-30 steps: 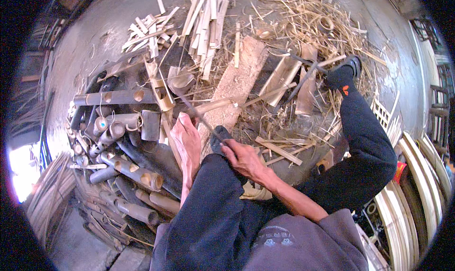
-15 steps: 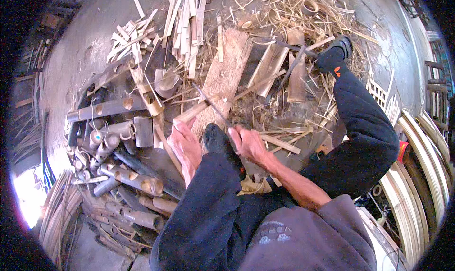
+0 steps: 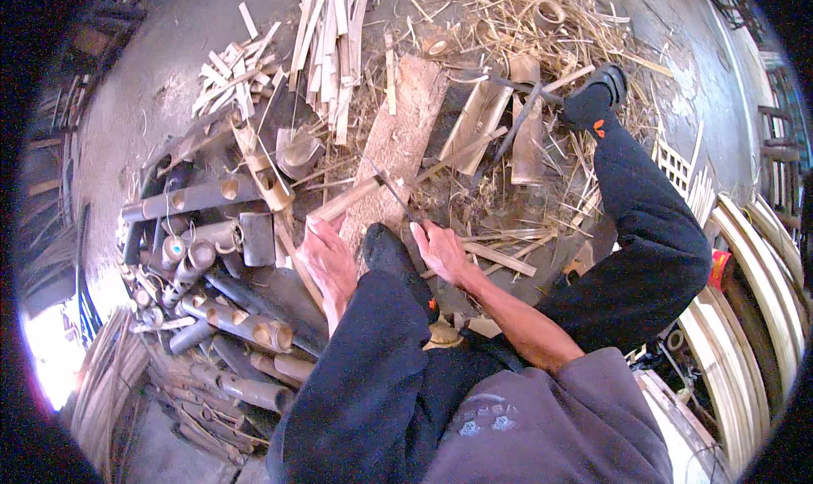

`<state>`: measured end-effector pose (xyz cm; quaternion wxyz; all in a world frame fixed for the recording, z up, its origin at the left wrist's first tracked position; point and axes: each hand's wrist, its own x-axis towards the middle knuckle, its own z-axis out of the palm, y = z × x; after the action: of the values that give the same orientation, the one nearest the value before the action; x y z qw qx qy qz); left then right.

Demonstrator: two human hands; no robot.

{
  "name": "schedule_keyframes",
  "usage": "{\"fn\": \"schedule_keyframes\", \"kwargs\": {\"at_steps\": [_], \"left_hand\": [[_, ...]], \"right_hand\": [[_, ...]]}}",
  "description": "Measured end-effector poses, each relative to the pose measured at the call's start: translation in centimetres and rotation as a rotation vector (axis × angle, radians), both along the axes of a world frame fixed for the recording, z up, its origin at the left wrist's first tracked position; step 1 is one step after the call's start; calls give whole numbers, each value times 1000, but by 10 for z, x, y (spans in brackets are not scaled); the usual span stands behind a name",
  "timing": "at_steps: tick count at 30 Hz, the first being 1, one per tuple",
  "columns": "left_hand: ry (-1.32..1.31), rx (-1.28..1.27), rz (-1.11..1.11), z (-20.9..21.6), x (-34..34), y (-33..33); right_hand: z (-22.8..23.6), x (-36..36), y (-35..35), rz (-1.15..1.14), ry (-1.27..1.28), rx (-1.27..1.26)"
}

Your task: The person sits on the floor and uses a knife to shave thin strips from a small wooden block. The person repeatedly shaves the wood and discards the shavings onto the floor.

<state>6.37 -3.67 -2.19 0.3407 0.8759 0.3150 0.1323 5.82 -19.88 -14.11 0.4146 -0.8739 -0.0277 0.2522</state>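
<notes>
Head view: the person's left grip [image 3: 329, 257] is curled round a bamboo strip [image 3: 345, 199], pointing ahead over the board [image 3: 405, 116]. The right grip [image 3: 442, 251] clasps a knife [image 3: 395, 193], its blade ahead-left, at the strip's far end. Tubes [image 3: 230, 316] lie left of both.

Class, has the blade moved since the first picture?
Yes: the blade shifted right; its tip, first well left of the board, is now near its left edge.
</notes>
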Motion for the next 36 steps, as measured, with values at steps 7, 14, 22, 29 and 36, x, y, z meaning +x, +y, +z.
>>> {"fn": "schedule_keyframes", "kwargs": {"at_steps": [7, 14, 22, 29, 36], "left_hand": [[42, 79, -29, -8, -4, 6], [-25, 55, 19, -3, 3, -3], [-517, -328, -124, -36, 21, 1], [-232, -338, -331, -55, 51, 6], [-576, 54, -462, -77, 40, -16]], "right_hand": [[-5, -11, -12, 27, 48, -26], [-11, -20, -17, 40, -58, -69], [-22, -17, -25, -122, 134, 228], [87, 14, -34, -136, 226, 234], [167, 29, -18, -95, 313, 596]]}}
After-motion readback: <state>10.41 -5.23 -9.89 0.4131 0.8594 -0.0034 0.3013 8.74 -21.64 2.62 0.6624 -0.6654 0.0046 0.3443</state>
